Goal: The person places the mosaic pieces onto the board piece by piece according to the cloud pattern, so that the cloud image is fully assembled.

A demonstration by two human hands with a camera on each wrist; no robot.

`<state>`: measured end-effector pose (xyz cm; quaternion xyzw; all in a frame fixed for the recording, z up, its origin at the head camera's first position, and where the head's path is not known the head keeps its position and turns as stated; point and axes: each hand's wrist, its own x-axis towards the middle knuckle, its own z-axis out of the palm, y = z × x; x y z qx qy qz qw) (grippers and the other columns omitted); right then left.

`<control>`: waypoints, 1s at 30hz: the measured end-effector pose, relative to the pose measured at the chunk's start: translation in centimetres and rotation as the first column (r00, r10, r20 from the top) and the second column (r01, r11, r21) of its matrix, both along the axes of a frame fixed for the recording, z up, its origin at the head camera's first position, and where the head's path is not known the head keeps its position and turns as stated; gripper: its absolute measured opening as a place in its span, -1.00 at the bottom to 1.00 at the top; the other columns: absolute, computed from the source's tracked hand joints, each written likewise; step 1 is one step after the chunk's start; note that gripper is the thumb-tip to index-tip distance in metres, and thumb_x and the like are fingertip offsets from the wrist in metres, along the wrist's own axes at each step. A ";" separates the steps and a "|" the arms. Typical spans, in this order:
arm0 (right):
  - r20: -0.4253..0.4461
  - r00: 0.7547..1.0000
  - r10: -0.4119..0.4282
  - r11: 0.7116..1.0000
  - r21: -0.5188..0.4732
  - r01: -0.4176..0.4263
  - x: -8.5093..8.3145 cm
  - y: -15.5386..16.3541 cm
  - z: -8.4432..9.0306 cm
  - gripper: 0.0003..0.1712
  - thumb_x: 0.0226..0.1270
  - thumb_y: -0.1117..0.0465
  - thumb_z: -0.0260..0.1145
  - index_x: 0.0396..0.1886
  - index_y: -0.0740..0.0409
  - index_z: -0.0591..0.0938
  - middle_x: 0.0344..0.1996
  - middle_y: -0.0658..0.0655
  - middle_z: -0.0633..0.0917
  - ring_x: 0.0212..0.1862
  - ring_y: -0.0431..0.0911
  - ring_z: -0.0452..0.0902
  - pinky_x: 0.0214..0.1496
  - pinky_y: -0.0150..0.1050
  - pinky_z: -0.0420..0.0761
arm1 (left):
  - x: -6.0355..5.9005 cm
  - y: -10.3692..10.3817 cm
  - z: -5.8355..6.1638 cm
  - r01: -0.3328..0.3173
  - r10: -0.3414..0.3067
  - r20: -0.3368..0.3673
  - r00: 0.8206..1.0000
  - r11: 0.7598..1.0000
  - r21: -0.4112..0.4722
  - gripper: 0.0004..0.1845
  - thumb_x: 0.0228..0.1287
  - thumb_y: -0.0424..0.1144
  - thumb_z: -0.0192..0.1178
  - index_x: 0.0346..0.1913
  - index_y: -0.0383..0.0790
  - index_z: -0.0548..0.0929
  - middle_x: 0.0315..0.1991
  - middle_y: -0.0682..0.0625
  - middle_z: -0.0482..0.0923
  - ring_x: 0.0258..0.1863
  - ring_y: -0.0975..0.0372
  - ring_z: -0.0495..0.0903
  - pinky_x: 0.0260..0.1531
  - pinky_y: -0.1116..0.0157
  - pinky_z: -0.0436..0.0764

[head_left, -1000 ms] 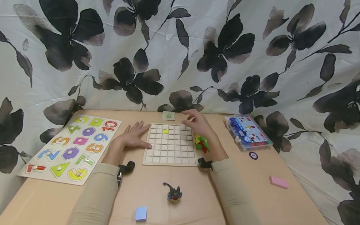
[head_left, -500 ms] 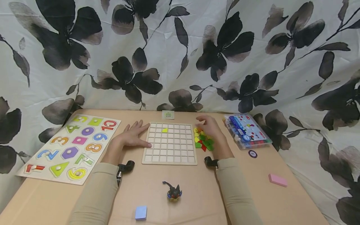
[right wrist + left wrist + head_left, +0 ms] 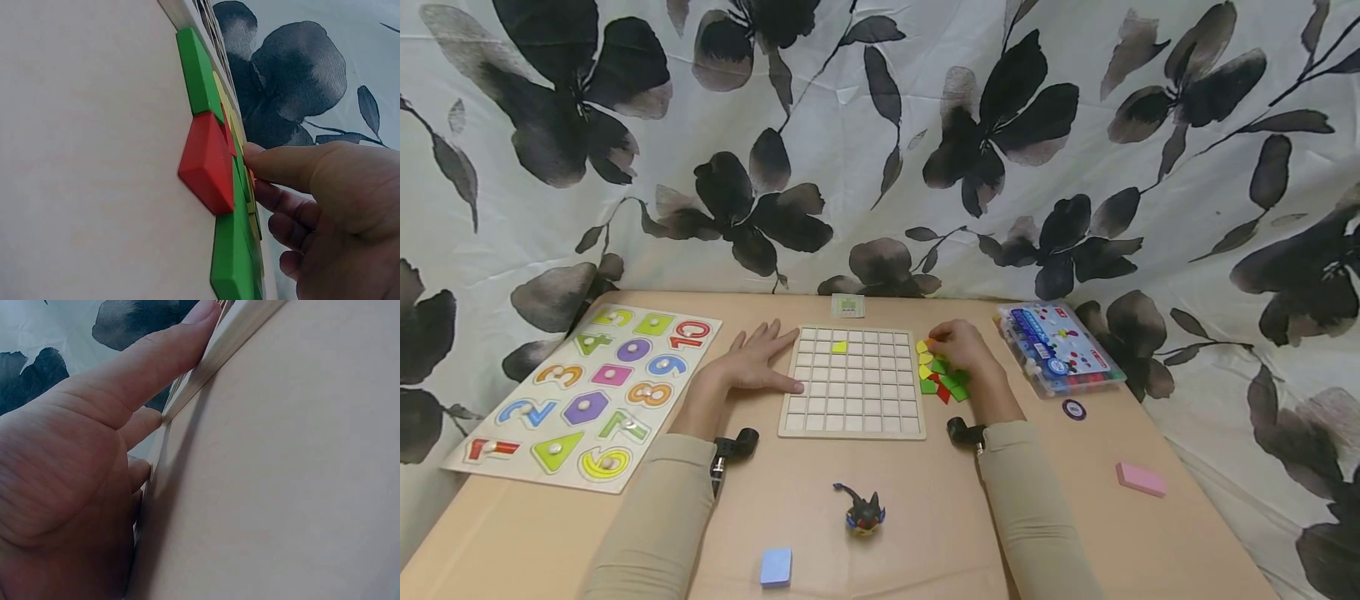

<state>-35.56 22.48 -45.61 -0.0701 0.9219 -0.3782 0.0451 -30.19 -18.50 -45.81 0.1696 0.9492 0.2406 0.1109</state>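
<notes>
1. Since the earlier frames, the right hand (image 3: 964, 350) has moved off the grid board (image 3: 853, 382) to the tile pile (image 3: 942, 373) just right of the board and lowered onto it.
2. Its fingers (image 3: 284, 167) curl onto the pile's far tiles; whether one is pinched cannot be told.
3. Left hand (image 3: 758, 362) lies flat, fingers straight, thumb (image 3: 164, 359) against the board's left edge, holding nothing.
4. One yellow tile (image 3: 840, 347) sits in the board's second row.
5. Advice: pinch a single tile by its edges, lift clear of the red tile (image 3: 208, 161) and green tile (image 3: 197, 70), and keep the board braced.
</notes>
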 end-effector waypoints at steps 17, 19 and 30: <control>-0.148 0.989 -0.012 0.913 -0.404 -0.049 0.8 -1.2 2.6 -0.75 0.44 0.37 0.38 0.06 0.29 0.69 -0.14 0.22 0.71 -0.19 0.00 0.67 -0.11 -0.36 0.75 | 0.2 -0.1 -0.3 -0.001 0.001 -0.002 1.000 1.000 -0.006 0.28 0.02 0.41 0.44 0.68 -0.11 0.08 0.69 -0.36 -0.29 0.67 -0.29 -0.34 0.58 -0.33 -0.39; -0.165 0.986 -0.010 0.883 -0.465 -0.069 1.1 -1.8 3.4 -0.70 0.43 0.37 0.39 0.11 0.30 0.67 -0.13 0.21 0.68 -0.19 -0.04 0.70 -0.07 -0.36 0.77 | 0.2 -0.1 -0.2 0.000 0.000 -0.001 1.000 1.000 -0.006 0.27 0.03 0.40 0.44 0.68 -0.11 0.08 0.69 -0.36 -0.29 0.67 -0.29 -0.34 0.58 -0.33 -0.39; -0.113 0.992 0.053 0.715 -0.689 -0.117 2.0 -7.6 3.5 -0.62 0.38 0.45 0.40 0.17 0.38 0.63 -0.22 0.06 0.64 -0.21 -0.17 0.77 0.19 0.09 0.73 | 0.2 0.1 -0.2 0.005 -0.005 -0.003 1.000 1.000 -0.007 0.27 0.03 0.40 0.44 0.68 -0.11 0.09 0.69 -0.36 -0.28 0.67 -0.30 -0.34 0.58 -0.33 -0.39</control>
